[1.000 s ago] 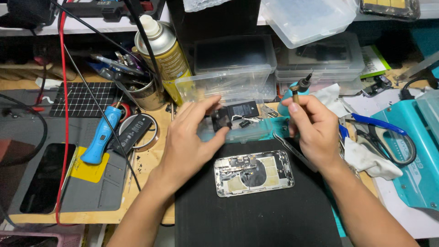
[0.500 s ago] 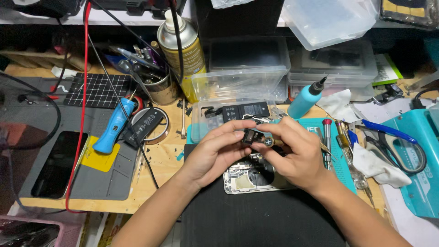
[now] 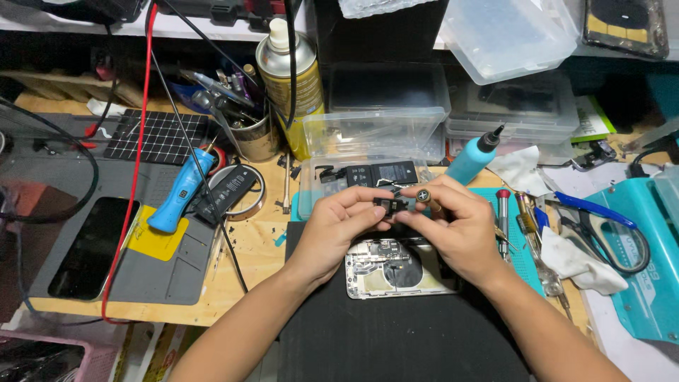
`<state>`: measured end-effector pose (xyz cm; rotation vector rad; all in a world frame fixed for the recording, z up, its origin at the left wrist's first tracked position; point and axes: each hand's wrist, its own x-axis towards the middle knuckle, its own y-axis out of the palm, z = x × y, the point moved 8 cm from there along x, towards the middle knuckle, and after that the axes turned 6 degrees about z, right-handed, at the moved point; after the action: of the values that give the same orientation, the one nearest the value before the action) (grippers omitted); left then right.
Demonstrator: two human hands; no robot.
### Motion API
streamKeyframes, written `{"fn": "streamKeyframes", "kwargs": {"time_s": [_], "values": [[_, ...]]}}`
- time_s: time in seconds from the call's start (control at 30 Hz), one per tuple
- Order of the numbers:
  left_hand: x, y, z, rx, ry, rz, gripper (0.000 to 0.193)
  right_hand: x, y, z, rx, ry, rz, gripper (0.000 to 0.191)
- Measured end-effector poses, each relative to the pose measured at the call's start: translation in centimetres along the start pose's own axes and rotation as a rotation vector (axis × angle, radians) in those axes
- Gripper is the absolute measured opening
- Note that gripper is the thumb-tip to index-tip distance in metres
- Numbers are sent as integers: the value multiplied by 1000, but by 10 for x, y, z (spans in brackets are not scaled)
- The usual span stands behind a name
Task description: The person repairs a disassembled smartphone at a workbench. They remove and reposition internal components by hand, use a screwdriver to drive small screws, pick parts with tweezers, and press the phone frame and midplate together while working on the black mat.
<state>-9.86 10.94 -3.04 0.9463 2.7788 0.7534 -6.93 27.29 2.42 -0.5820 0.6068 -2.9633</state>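
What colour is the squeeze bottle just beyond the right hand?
Light blue with a black nozzle tip; the squeeze bottle shows clearly in the head view.

The small black part is mostly covered by fingertips, so its shape can't really be made out. The screwdriver is hidden past its cross-marked end by the right hand. The opened phone is partly blocked by both wrists. The teal machine is cut off at the right edge, the pink basket at the bottom-left corner.
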Motion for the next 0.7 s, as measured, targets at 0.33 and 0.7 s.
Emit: {"fn": "streamKeyframes", "kwargs": {"time_s": [0.33, 0.7], "values": [[-22, 20, -49, 711, 434, -106, 18, -6, 6, -28, 347, 159, 98, 16], [-25, 34, -60, 703, 477, -77, 40, -9, 6, -48, 504, 253, 46, 15]]}}
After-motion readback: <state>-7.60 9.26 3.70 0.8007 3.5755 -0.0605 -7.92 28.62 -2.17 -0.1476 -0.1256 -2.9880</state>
